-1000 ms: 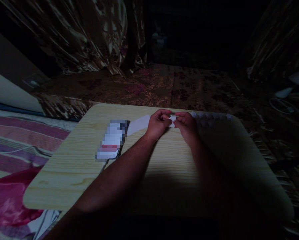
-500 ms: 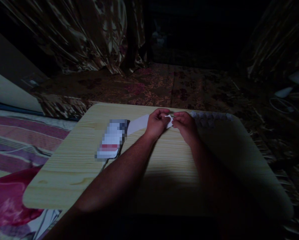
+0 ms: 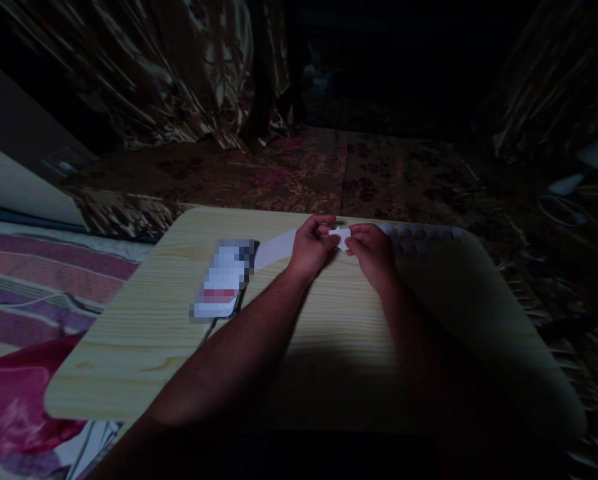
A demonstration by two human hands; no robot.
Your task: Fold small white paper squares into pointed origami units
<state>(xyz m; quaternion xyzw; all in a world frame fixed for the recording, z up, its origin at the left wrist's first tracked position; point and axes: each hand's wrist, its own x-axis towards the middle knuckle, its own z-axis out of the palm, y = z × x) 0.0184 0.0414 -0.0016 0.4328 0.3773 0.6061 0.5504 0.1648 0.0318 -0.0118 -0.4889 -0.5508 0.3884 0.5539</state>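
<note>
Between my two hands is a small piece of white paper [image 3: 342, 238], pinched from both sides above the far part of the table. My left hand [image 3: 313, 247] grips its left edge with thumb and fingers. On the right edge, the thumb and fingers of my right hand [image 3: 373, 253] are closed. A flat white paper strip [image 3: 276, 249] lies just left of my left hand, its right end hidden behind that hand. Small pale folded-looking pieces [image 3: 421, 233] sit in rows at the far right, beyond my right hand; the dim light blurs their shape.
A phone-like device [image 3: 223, 279], pixelated, lies on the left of the light wooden table [image 3: 129, 347]. A striped bed cover [image 3: 53, 273] and a red cloth [image 3: 23, 400] are at the left. Patterned fabric [image 3: 303, 167] and curtains [image 3: 219, 67] stand behind; a white cable [image 3: 563, 208] lies at the right.
The small paper has turned in my fingers and now shows more of its white face, wider between both hands. My right hand's fingers have shifted along its edge. The other things stay put.
</note>
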